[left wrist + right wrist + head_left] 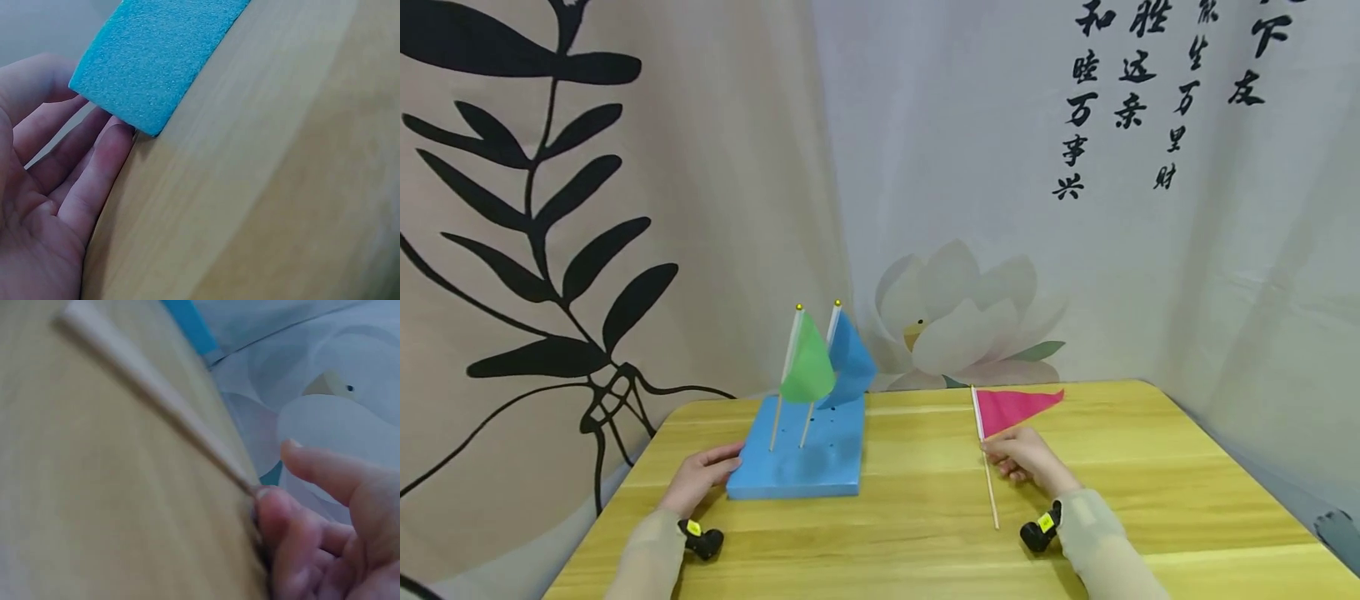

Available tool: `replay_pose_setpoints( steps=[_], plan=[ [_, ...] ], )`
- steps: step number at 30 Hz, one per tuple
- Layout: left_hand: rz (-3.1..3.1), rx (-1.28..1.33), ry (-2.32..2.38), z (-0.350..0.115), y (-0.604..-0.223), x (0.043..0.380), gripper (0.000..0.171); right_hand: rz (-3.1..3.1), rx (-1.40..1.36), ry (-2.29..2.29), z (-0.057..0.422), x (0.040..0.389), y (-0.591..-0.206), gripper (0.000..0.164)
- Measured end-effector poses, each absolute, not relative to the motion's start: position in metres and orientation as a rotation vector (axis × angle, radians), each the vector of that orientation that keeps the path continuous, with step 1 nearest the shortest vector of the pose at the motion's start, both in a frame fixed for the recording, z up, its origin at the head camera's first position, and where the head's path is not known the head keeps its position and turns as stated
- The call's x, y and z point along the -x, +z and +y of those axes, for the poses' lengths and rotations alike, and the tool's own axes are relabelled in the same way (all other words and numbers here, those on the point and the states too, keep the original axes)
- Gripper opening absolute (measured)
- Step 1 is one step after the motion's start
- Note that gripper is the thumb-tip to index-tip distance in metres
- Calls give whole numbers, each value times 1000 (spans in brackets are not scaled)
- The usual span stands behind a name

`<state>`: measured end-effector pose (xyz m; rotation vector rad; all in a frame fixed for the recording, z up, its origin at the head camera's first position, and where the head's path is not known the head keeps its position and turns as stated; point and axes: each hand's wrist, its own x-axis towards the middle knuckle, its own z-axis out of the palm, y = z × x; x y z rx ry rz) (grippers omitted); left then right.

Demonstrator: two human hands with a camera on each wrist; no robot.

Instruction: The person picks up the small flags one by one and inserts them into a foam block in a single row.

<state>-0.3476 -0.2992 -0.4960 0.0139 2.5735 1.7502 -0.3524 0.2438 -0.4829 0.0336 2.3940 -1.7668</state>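
A blue foam board [831, 471] lies on the table, with a green flag [808, 362] and a blue flag [853, 358] standing in it on thin sticks. My left hand [702, 477] rests its fingers against the board's left side; the left wrist view shows the fingertips at a corner of the foam [156, 62]. To the right, my right hand [1028, 458] pinches the stick of a pink pennant flag [1011, 410] just below the cloth. The flag is almost upright, its lower end pointing down toward the table. In the right wrist view its stick [156, 394] looks blurred.
Small holes dot the board's top. The wooden table [925, 533] reaches back to a curtain [760, 208] printed with dark leaves, a lotus and writing. A black wrist camera [703, 540] sits on the left sleeve, another camera [1040, 528] on the right.
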Motion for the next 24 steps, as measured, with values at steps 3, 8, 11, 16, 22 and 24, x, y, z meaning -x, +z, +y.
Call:
replay_pose_setpoints(
  steps=[3,8,11,16,22,24],
  plan=[
    [2572,-1,1764,-300,-496,348,55,2465,-33,-1726,241,352,-483,25],
    [2572,-28,1767,-302,-497,348,57,2552,-138,-1672,235,351,-483,23],
    [2570,-22,1764,-303,-498,348,59,2621,-164,-1599,231,350,-483,25],
    [2568,-1,1763,-303,-499,348,58,2722,-111,-1490,225,349,-482,38],
    [2562,-21,1752,-302,-496,346,56,2760,-93,-1455,223,349,-481,42],
    [2558,-30,1758,-302,-495,345,57,2755,-88,-1464,223,349,-481,41]
  ],
)
